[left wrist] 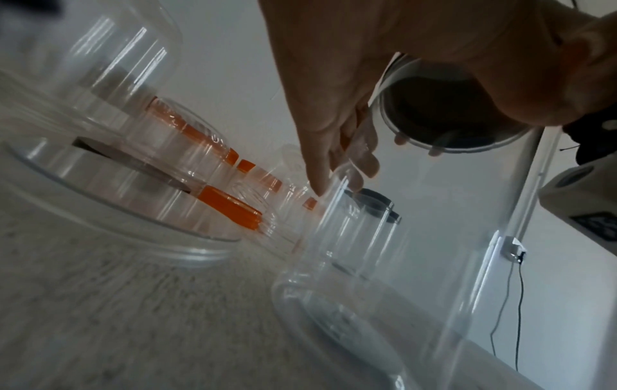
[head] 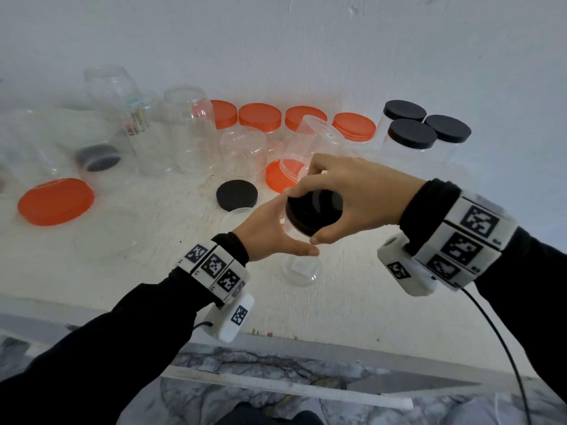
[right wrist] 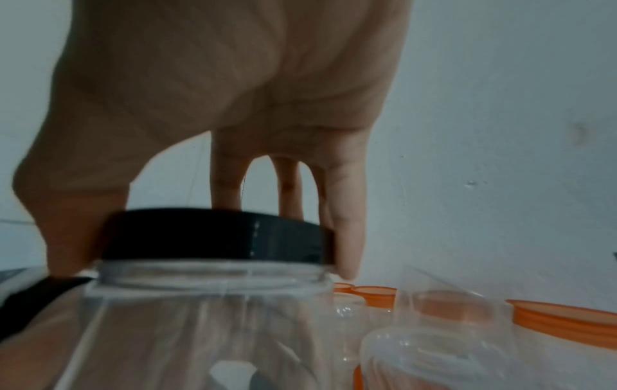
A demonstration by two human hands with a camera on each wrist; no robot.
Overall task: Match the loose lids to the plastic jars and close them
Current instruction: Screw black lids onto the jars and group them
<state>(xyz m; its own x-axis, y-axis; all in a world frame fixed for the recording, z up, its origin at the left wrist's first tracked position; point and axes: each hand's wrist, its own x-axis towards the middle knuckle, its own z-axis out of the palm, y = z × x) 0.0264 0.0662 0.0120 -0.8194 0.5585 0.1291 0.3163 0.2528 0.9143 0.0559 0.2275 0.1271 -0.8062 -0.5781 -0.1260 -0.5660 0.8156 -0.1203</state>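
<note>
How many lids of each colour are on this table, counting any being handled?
Round orange plastic lids: 6
Round black plastic lids: 6 (one in the right hand grip, on the clear plastic jar; one blurred, far left)
Total: 12

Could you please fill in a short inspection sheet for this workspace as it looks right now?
Surface: white table, speckled, a few small marks.
Job's things: clear jar upright at the front; black lid sits on its mouth. Three black-lidded jars and four orange-lidded jars at the back. Loose orange lid far left; another black-lidded jar mid-table.
Clutter: several unlidded clear jars standing or lying at the left.
Hands: right hand grips the black lid from above; left hand holds the jar's side.
Cables: black cable from the right wrist unit.
Surroundings: plain white wall; marbled floor below.
</note>
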